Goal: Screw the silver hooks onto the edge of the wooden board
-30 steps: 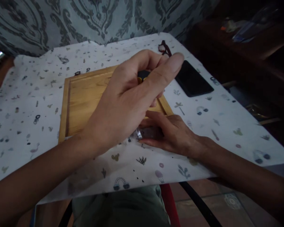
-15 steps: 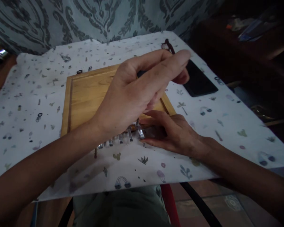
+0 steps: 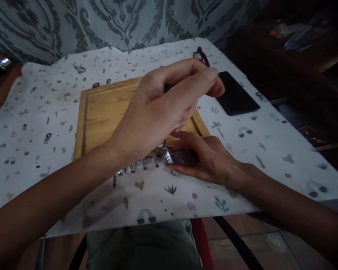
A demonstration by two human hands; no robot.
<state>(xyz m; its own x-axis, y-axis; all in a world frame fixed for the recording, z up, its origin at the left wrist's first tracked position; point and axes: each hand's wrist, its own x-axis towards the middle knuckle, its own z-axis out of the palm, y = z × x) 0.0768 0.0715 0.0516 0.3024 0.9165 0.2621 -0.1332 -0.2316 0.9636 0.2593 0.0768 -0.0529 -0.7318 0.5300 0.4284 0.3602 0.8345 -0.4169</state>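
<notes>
Over the wooden board, my left hand is closed round a dark-handled tool that looks like a screwdriver, mostly hidden by the fingers. Its thin shaft comes out below the hand and points down at a shiny metal hook. My right hand pinches the end of a narrow rack beside that hook, thumb and fingers on opposite edges. Several more metal hooks line the rack toward the left, partly behind my left wrist.
A black phone lies right of the board, with dark-red glasses behind it. The patterned white cloth covers the table. A grey patterned curtain hangs at the back, and dark furniture stands at the right.
The thumb and fingers of my left hand have turned slightly, with the thumb tip a little lower and further left. My right hand and the rack look nearly unchanged.
</notes>
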